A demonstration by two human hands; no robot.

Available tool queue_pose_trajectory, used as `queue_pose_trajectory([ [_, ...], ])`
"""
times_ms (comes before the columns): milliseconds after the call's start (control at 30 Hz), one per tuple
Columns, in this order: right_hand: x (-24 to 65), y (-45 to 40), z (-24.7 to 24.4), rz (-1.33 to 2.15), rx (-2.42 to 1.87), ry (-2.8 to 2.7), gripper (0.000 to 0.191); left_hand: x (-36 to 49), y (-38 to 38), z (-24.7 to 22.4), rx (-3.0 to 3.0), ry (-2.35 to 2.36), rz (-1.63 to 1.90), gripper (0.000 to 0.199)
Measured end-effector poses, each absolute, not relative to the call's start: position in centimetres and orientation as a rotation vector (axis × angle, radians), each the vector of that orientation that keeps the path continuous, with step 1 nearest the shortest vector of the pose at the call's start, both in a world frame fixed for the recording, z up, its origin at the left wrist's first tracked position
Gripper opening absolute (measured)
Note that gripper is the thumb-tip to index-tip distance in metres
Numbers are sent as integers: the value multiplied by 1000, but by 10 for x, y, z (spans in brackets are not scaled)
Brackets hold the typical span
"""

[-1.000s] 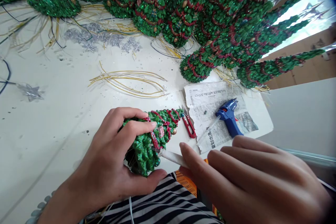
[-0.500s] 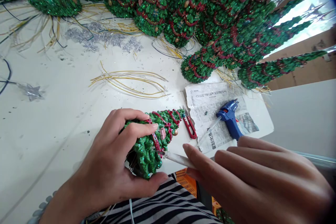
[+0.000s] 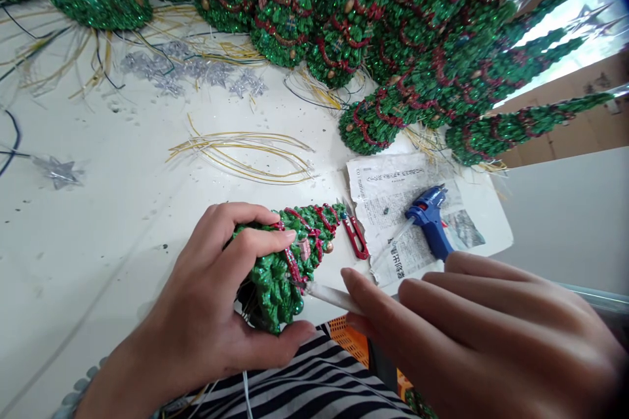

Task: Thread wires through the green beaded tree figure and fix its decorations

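My left hand [image 3: 206, 288] is wrapped around a small glittery green Christmas tree [image 3: 280, 268] decorated with red garland and a gold bead. Its tip points right, and a tuft of dark wires shows at the base. My right hand [image 3: 472, 334] pinches a whitish translucent stick [image 3: 334, 298], probably a hot-glue stick. The stick's end touches the tree's red garland. Close to that hand, a blue glue gun [image 3: 430, 219] lies on a sheet of newspaper [image 3: 388, 209], with red-handled thread snips [image 3: 354, 237] beside the paper.
Many finished glittery trees [image 3: 285, 6] crowd the far edge of the white table [image 3: 88, 144]. Loose yellow wires [image 3: 240, 156] and silver stars [image 3: 196, 72] lie on it. A striped shirt [image 3: 295, 380] and an orange crate [image 3: 346, 340] sit below my hands.
My right hand and the stick have shifted slightly to the right. My left hand still holds the tree in nearly the same position.
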State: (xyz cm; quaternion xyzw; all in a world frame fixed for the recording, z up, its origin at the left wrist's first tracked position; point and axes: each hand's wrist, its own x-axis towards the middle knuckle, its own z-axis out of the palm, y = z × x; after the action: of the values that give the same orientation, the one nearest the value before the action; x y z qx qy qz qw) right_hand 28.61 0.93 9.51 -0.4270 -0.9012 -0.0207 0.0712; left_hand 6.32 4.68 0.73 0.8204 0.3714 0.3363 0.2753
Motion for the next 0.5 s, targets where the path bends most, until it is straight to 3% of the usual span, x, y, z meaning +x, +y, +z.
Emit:
queue_pose_trajectory([
  [333, 283, 9, 93, -98, -1251, -2720, 17, 64, 47, 7, 2226, 1003, 908, 44],
  [500, 287, 8, 91, 122, -1302, -2694, 22, 64, 46, 5, 2179, 1010, 933, 45],
])
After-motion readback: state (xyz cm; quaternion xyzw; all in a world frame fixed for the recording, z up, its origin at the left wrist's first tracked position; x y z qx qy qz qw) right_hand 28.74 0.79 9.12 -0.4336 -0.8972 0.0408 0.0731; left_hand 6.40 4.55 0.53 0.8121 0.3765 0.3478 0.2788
